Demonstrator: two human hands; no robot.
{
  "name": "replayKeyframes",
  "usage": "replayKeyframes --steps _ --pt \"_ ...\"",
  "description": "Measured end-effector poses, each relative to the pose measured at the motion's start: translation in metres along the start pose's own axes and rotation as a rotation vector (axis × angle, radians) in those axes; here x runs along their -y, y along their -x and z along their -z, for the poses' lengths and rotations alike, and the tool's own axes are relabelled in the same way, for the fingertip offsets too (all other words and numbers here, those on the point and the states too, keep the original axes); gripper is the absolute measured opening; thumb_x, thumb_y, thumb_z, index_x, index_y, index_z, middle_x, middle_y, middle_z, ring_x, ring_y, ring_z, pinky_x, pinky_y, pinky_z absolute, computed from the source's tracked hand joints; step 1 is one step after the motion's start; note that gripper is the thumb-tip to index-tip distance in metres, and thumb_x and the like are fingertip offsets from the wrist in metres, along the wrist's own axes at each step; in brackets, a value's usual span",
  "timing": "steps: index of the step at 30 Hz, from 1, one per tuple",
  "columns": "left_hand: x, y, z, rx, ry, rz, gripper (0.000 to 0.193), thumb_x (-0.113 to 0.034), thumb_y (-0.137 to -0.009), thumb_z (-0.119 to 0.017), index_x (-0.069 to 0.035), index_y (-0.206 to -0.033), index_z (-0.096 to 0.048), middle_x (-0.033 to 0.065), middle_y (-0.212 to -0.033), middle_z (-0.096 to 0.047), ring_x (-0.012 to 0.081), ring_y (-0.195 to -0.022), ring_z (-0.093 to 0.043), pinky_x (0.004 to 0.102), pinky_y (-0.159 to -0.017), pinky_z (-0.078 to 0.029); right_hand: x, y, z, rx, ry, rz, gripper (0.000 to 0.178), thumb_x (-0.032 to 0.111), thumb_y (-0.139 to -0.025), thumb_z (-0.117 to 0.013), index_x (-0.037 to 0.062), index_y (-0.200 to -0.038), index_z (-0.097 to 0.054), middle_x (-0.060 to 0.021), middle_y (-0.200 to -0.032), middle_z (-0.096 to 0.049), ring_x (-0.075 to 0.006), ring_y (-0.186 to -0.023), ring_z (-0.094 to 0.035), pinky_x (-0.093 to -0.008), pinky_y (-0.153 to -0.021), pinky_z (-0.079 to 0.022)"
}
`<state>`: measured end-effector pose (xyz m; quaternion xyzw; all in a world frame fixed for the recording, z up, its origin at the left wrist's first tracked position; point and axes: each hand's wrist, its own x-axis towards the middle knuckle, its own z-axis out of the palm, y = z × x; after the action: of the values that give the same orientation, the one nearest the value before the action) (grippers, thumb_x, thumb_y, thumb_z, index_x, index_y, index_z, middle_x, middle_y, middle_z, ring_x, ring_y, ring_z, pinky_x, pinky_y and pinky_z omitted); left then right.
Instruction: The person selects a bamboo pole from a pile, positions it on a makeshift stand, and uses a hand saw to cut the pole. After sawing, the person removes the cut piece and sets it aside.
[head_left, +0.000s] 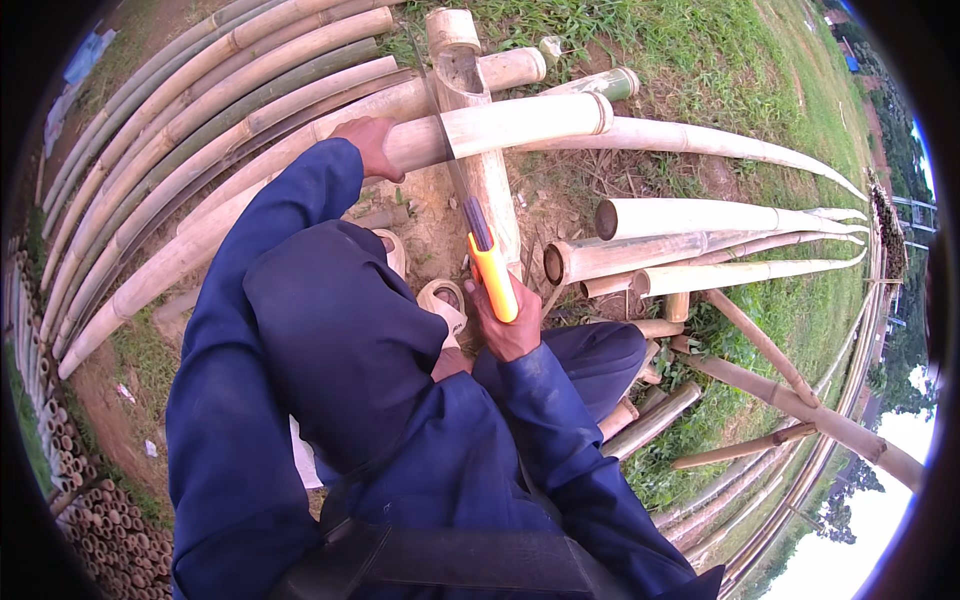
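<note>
My left hand [368, 146] is closed over a thick pale bamboo pole [535, 122], which runs from the lower left to a cut end right of centre. In my right hand [510, 326] is the orange and black handle of a hand saw [491, 272]. Its long thin blade lies across the pole, just right of my left hand, and points away from me. Whether the teeth have bitten into the bamboo is hard to see. Under the pole, a bamboo post [490, 190] with a notched top end lies pointing away from me.
Long bamboo poles [215, 75] lie side by side at the left. Several cut poles [700, 218] extend to the right, above a propped bamboo frame [770, 375]. Stacked bamboo [110, 540] shows at the lower left. My sandalled foot [443, 302] is close below the saw; grass [690, 60] lies beyond.
</note>
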<state>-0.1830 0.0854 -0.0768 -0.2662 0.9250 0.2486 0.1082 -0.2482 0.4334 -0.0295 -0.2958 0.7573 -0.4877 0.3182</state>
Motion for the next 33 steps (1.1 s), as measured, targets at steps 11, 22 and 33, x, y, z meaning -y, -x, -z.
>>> replayKeyframes --steps 11,22,33 --pt "-0.001 -0.012 0.008 -0.036 0.016 -0.003 0.081 -0.041 -0.057 -0.089 -0.002 -0.123 -0.065 0.0280 -0.106 -0.072 0.0451 -0.103 -0.068 0.0497 -0.093 -0.053 -0.002 0.012 0.012 -0.146 0.006 0.081 0.013 0.009 -0.094 -0.073 -0.0030 -0.098 -0.071 -0.0105 -0.067 -0.064 -0.0113 -0.060 -0.055 -0.0326 -0.058 -0.049" --pt "0.010 -0.008 0.013 -0.040 -0.015 0.006 0.081 -0.042 -0.057 -0.088 -0.003 -0.124 -0.065 0.0269 -0.108 -0.072 0.0438 -0.104 -0.068 0.0493 -0.093 -0.053 0.004 0.078 0.032 -0.139 0.144 0.132 0.018 0.003 -0.089 -0.076 -0.0022 -0.107 -0.074 -0.0179 -0.081 -0.074 -0.0248 -0.069 -0.075 -0.0342 -0.065 -0.056" --pt "-0.032 0.024 -0.031 -0.474 -0.272 -0.075 0.102 -0.042 -0.059 -0.094 0.000 -0.140 -0.049 0.0195 -0.131 -0.059 0.0343 -0.126 -0.055 0.0440 -0.109 -0.043 -0.033 -0.040 -0.027 -0.124 0.000 0.136 0.025 0.009 -0.096 -0.074 -0.0030 -0.118 -0.072 -0.0083 -0.099 -0.076 -0.0112 -0.091 -0.069 -0.0288 -0.084 -0.055"
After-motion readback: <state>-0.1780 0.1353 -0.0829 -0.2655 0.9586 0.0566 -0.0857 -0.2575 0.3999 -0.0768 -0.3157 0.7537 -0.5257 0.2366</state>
